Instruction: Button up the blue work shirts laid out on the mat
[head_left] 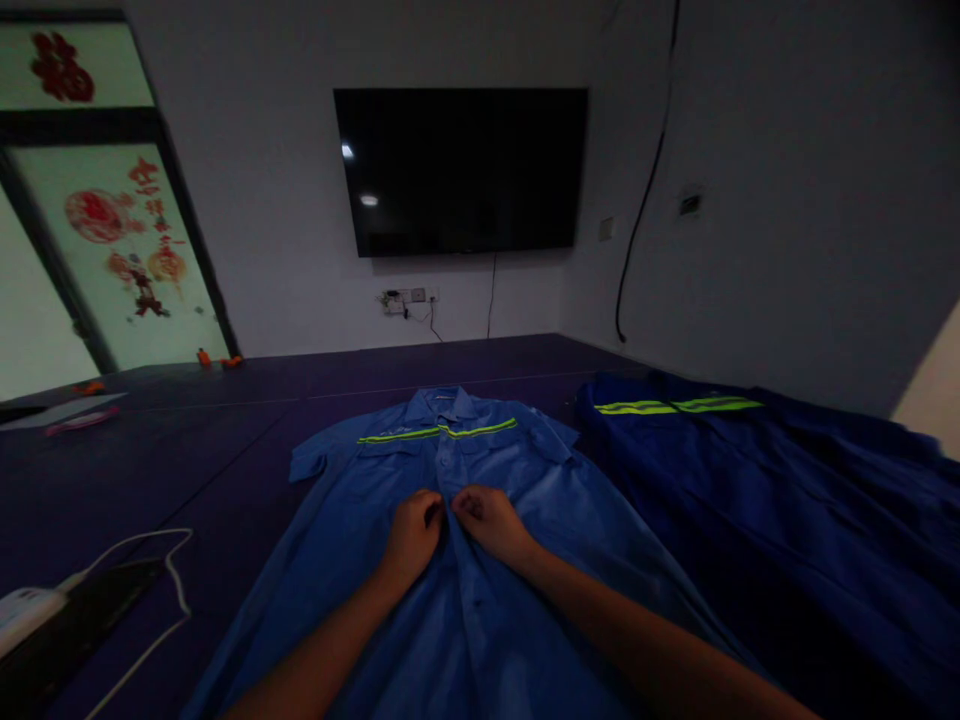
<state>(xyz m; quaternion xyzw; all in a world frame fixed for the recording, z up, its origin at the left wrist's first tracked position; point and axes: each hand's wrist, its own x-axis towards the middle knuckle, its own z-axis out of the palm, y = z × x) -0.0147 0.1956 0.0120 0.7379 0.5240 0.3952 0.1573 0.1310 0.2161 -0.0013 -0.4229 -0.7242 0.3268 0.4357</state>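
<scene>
A light blue work shirt (pixel 360 520) with a yellow-green reflective stripe across the chest lies flat, front up, on a dark purple table (pixel 225 420). My left hand (pixel 414 532) and my right hand (pixel 486 520) sit side by side at the shirt's centre front, below the stripe. Both hands have curled fingers pinching the two edges of the placket. What exactly lies between the fingertips is too small to make out.
A pile of darker blue garments (pixel 750 480) with the same reflective stripe lies to the right. A white charger and cable (pixel 45 605) rest at the left front edge beside a dark flat device. A black screen (pixel 461 170) hangs on the far wall.
</scene>
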